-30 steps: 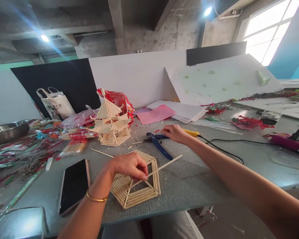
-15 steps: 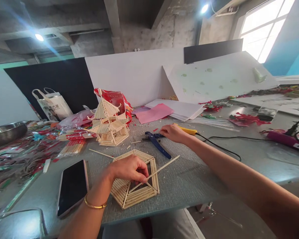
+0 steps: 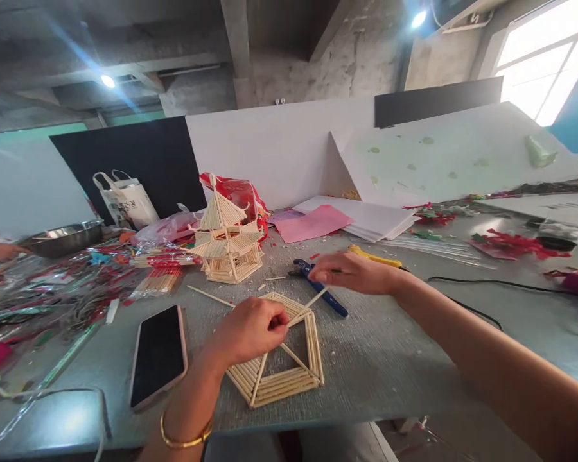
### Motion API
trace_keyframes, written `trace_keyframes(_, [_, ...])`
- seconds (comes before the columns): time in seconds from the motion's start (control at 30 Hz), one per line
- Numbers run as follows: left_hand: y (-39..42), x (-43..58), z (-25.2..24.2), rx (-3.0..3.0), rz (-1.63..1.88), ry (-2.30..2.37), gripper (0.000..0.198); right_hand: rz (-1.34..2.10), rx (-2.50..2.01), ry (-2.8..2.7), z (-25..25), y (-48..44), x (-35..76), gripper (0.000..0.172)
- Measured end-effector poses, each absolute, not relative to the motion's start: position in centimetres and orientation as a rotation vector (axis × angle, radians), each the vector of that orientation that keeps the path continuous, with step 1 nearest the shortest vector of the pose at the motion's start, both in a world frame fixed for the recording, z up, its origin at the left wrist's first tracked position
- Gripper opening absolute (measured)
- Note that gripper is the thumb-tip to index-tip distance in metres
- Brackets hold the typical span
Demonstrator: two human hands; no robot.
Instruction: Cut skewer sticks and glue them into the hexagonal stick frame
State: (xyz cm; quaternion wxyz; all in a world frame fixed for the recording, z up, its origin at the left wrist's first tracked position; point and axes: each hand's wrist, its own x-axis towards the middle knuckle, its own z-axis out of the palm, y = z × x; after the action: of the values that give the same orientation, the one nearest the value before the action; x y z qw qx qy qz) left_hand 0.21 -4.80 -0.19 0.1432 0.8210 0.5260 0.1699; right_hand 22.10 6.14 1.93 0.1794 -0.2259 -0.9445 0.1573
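Note:
My left hand [image 3: 257, 327] is closed, pinching a thin wooden stick [image 3: 313, 299] above a flat six-sided frame [image 3: 289, 384] built of the same sticks. That stick slants up to the right, its far end close to my right hand [image 3: 354, 273]. My right hand hovers with fingers stretched out over the blue-handled pliers [image 3: 334, 303], which lie on the table; I see nothing in it. A second loose stick [image 3: 209, 295] sticks out past the frame's left side. Behind the frame stands a small tiered pavilion [image 3: 228, 247] made of sticks.
A phone [image 3: 158, 356] lies left of the frame. Beyond my right hand is a yellow-handled tool [image 3: 376, 256] with a black cable. Pink paper [image 3: 313, 223] and white sheets lie at the back. Plastic-wrapped materials and a metal bowl [image 3: 67, 239] fill the left; another person's hand [image 3: 0, 251] is beside the bowl.
My right hand has come away from the pliers' head and nearer the stick's end, its fingers straightening. My left hand has raised the stick from inside the frame. The view has shifted left.

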Motion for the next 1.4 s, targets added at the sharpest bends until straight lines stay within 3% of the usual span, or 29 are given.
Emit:
trace_keyframes(0.13, [-6.9,-1.2,-0.7,2.377,0.599,1.76,0.017,0.495,-0.618,-2.923,2.4,4.3,21.5,0.033])
trace_keyframes(0.23, [-8.2,-4.9,-1.8,2.249,0.8,2.34,0.031,0.422,-0.737,-2.745,1.6,6.1,21.7,0.033])
trace_keyframes(0.33, [-8.8,-9.2,-3.3,1.688,0.474,2.969,0.047,0.405,-0.911,-2.54,0.6,8.5,22.0,0.038])
trace_keyframes(0.47, [-7.9,-12.1,-4.9,1.48,0.333,2.979,0.058,0.416,-0.981,-2.487,-0.7,9.7,21.8,0.043])
trace_keyframes(0.77, [-6.7,-11.8,-5.2,1.303,0.448,2.994,0.05,0.398,-0.951,-2.566,-2.2,9.1,20.9,0.043])
trace_keyframes(1.03, [-6.9,-11.7,-5.5,1.308,0.503,2.97,0.057,0.385,-0.89,-2.609,-2.9,9.4,21.0,0.037])
trace_keyframes(1.2, [-10.3,-12.0,-5.4,1.503,0.662,2.936,0.065,0.357,-0.913,-2.58,-2.7,9.6,21.1,0.038])
trace_keyframes(1.4, [-15.2,-12.8,-7.2,1.221,0.858,2.877,0.082,0.315,-0.892,-2.544,-2.9,10.1,21.3,0.038])
